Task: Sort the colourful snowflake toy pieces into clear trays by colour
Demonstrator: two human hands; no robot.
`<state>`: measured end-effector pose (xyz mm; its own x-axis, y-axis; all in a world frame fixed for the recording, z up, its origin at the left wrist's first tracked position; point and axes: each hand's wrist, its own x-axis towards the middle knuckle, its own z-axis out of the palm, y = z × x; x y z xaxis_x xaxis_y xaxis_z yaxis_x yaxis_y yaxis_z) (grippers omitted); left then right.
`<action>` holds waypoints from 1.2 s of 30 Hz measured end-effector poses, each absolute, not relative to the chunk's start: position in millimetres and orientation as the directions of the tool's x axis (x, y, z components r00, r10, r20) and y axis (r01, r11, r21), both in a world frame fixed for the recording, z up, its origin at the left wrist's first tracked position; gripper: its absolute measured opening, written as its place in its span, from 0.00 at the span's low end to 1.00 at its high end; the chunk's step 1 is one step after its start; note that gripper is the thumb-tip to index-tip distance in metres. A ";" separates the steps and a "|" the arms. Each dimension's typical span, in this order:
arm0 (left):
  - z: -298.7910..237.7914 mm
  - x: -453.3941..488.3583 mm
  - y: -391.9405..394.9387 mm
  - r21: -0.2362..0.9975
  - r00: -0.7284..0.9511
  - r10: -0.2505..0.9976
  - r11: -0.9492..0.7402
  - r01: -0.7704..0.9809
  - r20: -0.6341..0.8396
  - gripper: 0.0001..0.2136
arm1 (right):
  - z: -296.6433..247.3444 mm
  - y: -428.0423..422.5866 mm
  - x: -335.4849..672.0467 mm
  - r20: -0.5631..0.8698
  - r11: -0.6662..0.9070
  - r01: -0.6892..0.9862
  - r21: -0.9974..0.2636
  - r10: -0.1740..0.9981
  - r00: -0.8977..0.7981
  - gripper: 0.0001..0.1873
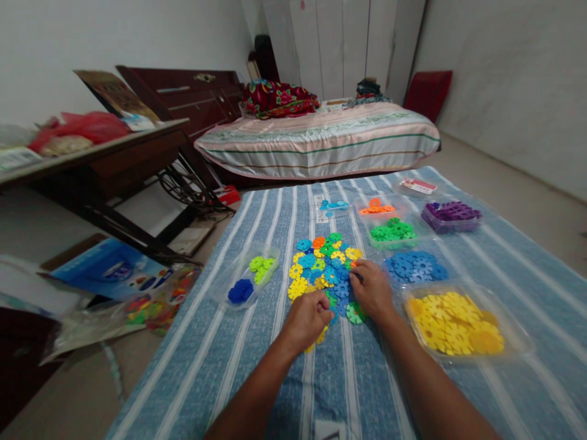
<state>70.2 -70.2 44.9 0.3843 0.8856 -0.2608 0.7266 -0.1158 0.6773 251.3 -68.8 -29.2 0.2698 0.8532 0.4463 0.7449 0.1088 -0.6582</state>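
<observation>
A heap of mixed-colour plastic snowflake discs (pixel 323 264) lies in the middle of a blue striped cloth (pixel 257 366). My left hand (pixel 308 321) rests at the heap's near edge, fingers curled over yellow discs. My right hand (pixel 370 289) sits on the heap's right side, fingers bent and pinching among blue and green discs. What each hand holds is hidden under the fingers. To the right, clear trays hold sorted discs: yellow (pixel 454 324), blue (pixel 415 266), green (pixel 393 232), purple (pixel 450 215), orange (pixel 376 209).
A clear tray (pixel 250 278) on the left holds lime and dark blue discs. A small bag of light blue discs (pixel 334 206) lies behind the heap. A bed (pixel 321 137), a dark wooden table (pixel 105 165) and a plastic bag of toys (pixel 137 305) stand around the cloth.
</observation>
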 end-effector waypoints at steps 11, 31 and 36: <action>53.1 76.4 -74.2 0.373 0.430 0.866 -0.322 0.870 -0.254 0.03 | -33.2 -67.5 251.2 0.442 0.113 0.730 -0.674 0.854 0.276 0.13; 71.3 79.8 -9.2 0.859 0.260 0.941 0.059 0.508 -0.218 0.04 | -29.5 -67.3 244.1 0.433 0.110 0.724 -0.681 0.858 0.277 0.12; 113.7 122.5 68.9 0.907 0.166 0.984 -0.006 0.420 -0.070 0.03 | -29.3 -67.2 241.5 0.444 0.112 0.716 -0.689 0.846 0.295 0.11</action>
<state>122.5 68.9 113.7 0.1655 0.9837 -0.0697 0.4204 -0.0064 0.9073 241.5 -67.2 -29.3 0.2948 0.8463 0.4436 0.7159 0.1119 -0.6892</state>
